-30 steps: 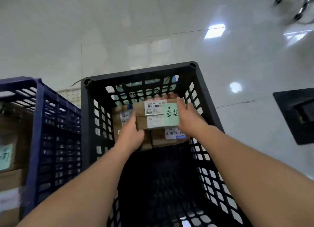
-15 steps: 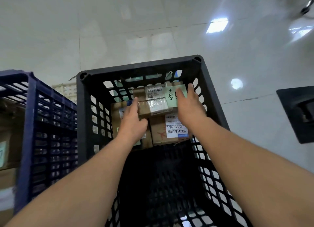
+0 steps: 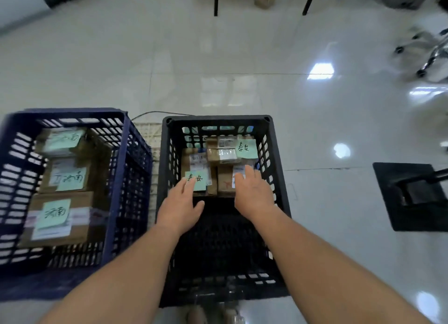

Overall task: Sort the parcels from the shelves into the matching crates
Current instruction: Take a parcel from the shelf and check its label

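Head view: the top parcel (image 3: 221,151) lies in the black crate (image 3: 215,120), stacked on others at its far end, free of both hands. The left hand (image 3: 180,203) and right hand (image 3: 252,192) are just short of it, fingers straight, holding nothing. The blue crate (image 3: 72,114) beside it holds at least three. This parcel looks sorted. The shelves are out of view, so what remains is unknown.

Both bare forearms reach forward, angling slightly toward each other. The left hand (image 3: 180,203) is palm down, fingers straight and together, thumb splayed toward the right. The right hand (image 3: 252,194) sits alongside across a gap, palm down, fingers extended, gripping nothing.
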